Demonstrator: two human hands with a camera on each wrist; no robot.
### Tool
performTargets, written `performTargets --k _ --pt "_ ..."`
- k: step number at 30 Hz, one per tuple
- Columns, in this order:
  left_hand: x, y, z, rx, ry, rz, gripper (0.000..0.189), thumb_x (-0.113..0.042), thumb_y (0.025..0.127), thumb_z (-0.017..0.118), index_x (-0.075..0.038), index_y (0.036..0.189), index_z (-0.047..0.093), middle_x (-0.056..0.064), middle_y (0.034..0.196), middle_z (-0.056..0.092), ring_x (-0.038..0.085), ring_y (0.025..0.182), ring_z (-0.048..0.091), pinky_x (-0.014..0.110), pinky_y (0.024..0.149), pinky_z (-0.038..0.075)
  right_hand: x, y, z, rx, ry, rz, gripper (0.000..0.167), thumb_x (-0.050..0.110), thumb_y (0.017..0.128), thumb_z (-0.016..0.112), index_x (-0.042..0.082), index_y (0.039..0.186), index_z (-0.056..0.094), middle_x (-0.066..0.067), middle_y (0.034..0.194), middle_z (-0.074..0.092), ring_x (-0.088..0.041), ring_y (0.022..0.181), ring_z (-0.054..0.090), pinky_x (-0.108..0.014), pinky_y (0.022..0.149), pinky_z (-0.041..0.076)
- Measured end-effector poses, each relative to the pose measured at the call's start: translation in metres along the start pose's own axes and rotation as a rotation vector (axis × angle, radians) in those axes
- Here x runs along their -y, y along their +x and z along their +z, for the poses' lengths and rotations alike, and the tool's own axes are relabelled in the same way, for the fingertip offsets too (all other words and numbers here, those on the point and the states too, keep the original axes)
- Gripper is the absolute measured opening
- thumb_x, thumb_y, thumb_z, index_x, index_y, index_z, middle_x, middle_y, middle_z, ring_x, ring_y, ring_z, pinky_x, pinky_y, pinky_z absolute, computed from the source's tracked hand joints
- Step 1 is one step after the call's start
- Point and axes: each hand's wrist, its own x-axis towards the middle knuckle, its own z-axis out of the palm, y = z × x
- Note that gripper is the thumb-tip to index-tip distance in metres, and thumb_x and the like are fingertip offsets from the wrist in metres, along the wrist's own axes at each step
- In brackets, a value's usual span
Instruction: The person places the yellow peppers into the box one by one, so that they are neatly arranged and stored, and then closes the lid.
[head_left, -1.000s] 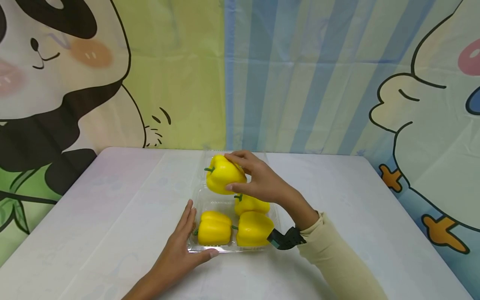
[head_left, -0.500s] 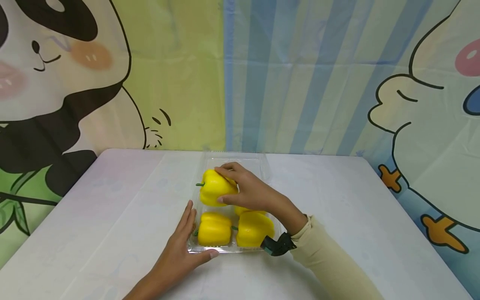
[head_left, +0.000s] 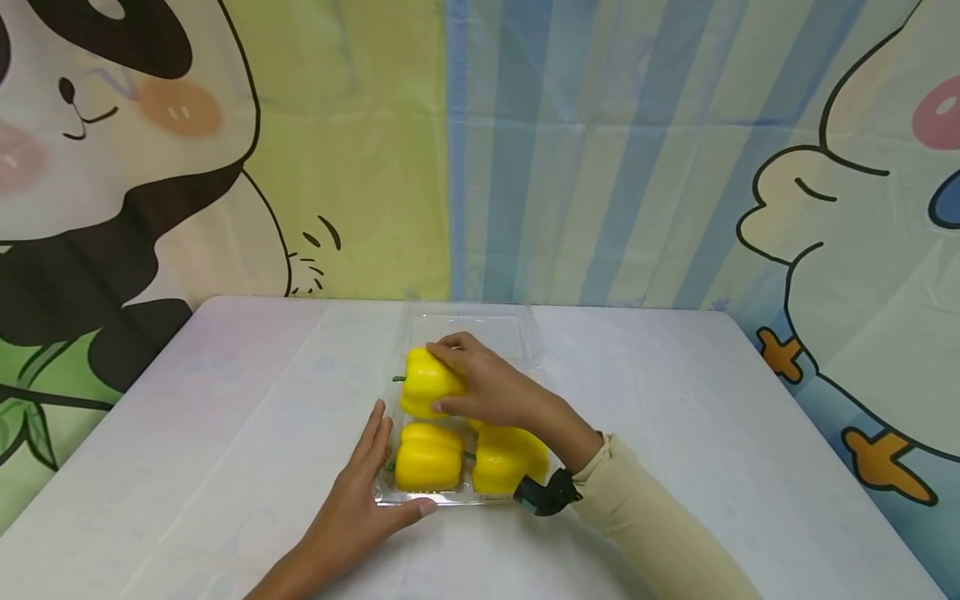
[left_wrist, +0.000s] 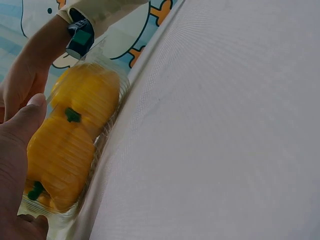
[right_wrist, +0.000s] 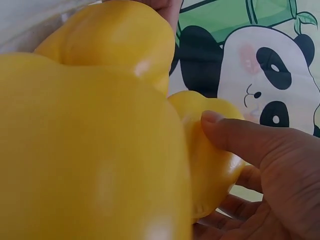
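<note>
A clear plastic box point(head_left: 480, 500) holds several yellow bell peppers with green stems. My right hand point(head_left: 487, 383) grips one yellow bell pepper point(head_left: 429, 385) over the back left of the box, thumb on the near side and fingers over the top. In the right wrist view my thumb point(right_wrist: 235, 135) presses against that pepper. At the front lie a left pepper point(head_left: 429, 458) and a right pepper point(head_left: 510, 460); another pepper behind the right one is mostly hidden under my right hand. My left hand point(head_left: 363, 492) rests at the box's front left corner, fingers straight along its side and thumb along its front.
The transparent lid point(head_left: 487, 321) lies folded back behind the box. Under everything is a white-covered table point(head_left: 675, 400), with its far edge close behind the lid. A cartoon-printed curtain point(head_left: 360, 150) hangs behind it. A dark wrist camera point(head_left: 547, 493) sits on my right wrist.
The right hand has brought its pepper nearer and lower, slightly left, down toward the back left of the box. Its forearm now covers more of the back right pepper. My left hand stays put.
</note>
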Motion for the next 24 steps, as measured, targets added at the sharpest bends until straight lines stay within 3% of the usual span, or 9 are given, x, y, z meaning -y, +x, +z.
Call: performTargets --k 24 --pt "0.001 0.0 0.0 -0.005 0.019 0.01 0.115 -0.057 0.074 0.077 -0.003 0.155 0.016 -0.006 0.163 -0.002 0.032 0.143 0.02 0.054 0.108 0.028 0.005 0.006 0.013 0.028 -0.122 0.08 0.071 0.026 0.086 0.077 0.013 0.147 0.043 -0.007 0.141 0.042 -0.019 0.11 0.054 -0.034 0.097 0.048"
